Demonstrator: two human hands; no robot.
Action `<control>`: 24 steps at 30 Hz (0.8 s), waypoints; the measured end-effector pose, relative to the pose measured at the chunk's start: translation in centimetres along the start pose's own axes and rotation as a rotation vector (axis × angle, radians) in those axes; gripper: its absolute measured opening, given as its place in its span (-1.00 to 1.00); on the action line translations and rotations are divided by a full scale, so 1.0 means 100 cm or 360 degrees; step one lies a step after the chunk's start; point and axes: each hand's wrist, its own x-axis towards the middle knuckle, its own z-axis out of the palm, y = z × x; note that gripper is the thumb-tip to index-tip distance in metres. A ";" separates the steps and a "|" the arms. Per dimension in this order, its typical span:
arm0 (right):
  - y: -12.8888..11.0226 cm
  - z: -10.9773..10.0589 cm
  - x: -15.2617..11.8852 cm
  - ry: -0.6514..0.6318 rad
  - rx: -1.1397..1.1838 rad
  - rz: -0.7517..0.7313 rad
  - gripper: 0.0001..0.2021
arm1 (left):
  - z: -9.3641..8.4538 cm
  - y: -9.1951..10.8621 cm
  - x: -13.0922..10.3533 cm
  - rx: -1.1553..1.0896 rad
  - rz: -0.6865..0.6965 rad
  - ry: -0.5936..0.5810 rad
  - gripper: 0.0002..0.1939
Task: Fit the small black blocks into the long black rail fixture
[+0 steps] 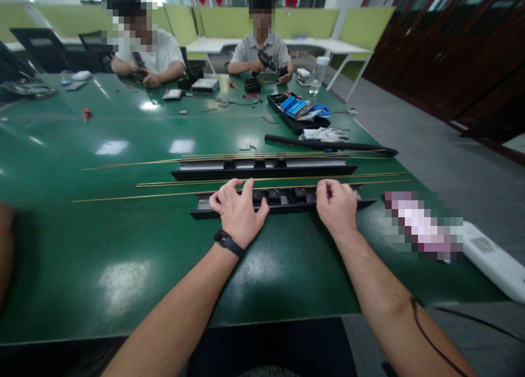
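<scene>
A long black channel rail (287, 208) with a grey inner face lies across the green table before me. Several small black blocks (298, 194) sit inside it. A thin brass-coloured rod (135, 197) runs along the rail and sticks out far to the left. My left hand (240, 210), with a dark watch on its wrist, rests over the rail's left part, fingers spread. At the right part, my right hand (337, 204) is closed, thumb and forefinger pinched at the rod; the fingertips partly hide the grip.
Behind lie a second black rail (262, 172), more brass rods (184, 184) and a black tube (328, 144). Gloves (324, 134) and a black tray (297, 125) with blue items are farther back. Two people sit across the table. A white device (492, 259) lies at right.
</scene>
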 end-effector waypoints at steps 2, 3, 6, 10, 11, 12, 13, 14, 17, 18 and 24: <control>0.000 0.000 0.000 -0.0006 0.0001 0.0006 -0.65 | 0.000 0.000 0.000 0.0012 -0.0010 0.0010 -0.49; 0.000 0.000 0.000 -0.0010 0.0002 0.0009 -0.65 | 0.000 0.000 0.000 0.0020 -0.0016 0.0014 -0.49; -0.001 0.000 0.000 -0.0021 0.0008 0.0016 -0.65 | 0.000 0.000 0.000 0.0027 -0.0016 0.0017 -0.50; -0.001 -0.001 0.000 -0.0025 0.0017 0.0016 -0.65 | 0.000 0.000 -0.001 0.0013 0.0024 -0.0007 -0.54; -0.001 -0.001 0.000 -0.0029 0.0019 0.0016 -0.65 | 0.000 0.000 -0.001 0.0016 0.0033 -0.0014 -0.54; -0.001 -0.001 0.000 -0.0033 0.0021 0.0017 -0.65 | 0.001 0.000 -0.002 0.0019 0.0041 -0.0018 -0.53; -0.001 -0.001 0.000 -0.0038 0.0022 0.0018 -0.65 | 0.001 0.000 -0.002 0.0021 0.0048 -0.0017 -0.52; -0.001 -0.001 0.000 -0.0041 0.0023 0.0020 -0.65 | 0.002 0.000 -0.003 0.0018 0.0058 -0.0014 -0.51; -0.001 -0.001 0.000 -0.0042 0.0013 0.0025 -0.65 | 0.003 -0.001 -0.004 -0.0013 0.0085 0.0009 -0.50; -0.001 -0.001 0.000 -0.0041 0.0009 0.0026 -0.65 | 0.003 -0.002 -0.004 -0.0029 0.0092 0.0014 -0.50; 0.000 0.000 -0.001 -0.0018 -0.0002 0.0010 -0.65 | 0.005 -0.002 -0.005 -0.0102 0.0099 0.0040 -0.52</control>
